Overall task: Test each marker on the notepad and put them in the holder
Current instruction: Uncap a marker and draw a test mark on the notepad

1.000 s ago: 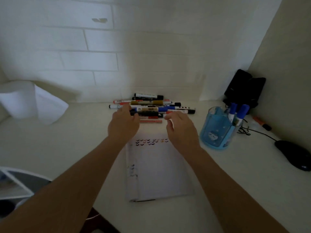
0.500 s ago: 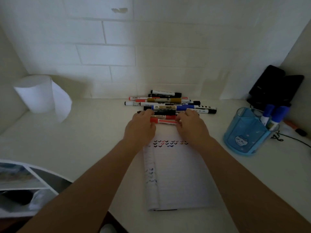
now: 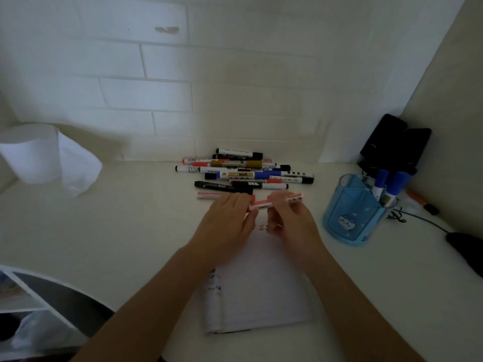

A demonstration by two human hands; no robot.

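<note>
Both my hands hold one red and white marker (image 3: 262, 204) just above the top of the white notepad (image 3: 261, 291). My left hand (image 3: 227, 223) grips its left end and my right hand (image 3: 290, 220) pinches its right part; the marker's right end sticks out past my fingers. Small colored test marks show on the notepad between my hands. A pile of several markers (image 3: 243, 171) lies on the table behind my hands. The blue holder (image 3: 350, 215) stands to the right with two blue-capped markers (image 3: 386, 186) in it.
A white paper roll (image 3: 44, 155) sits at the far left by the brick wall. A black case (image 3: 394, 147) leans in the right corner, an orange pen (image 3: 423, 202) and a black mouse (image 3: 467, 249) with its cable lie at the right. A white shelf (image 3: 31, 291) is lower left.
My hands lifted a red marker from the front of the pile and drew it back a little over the notepad's top edge. The camera view shifted.
</note>
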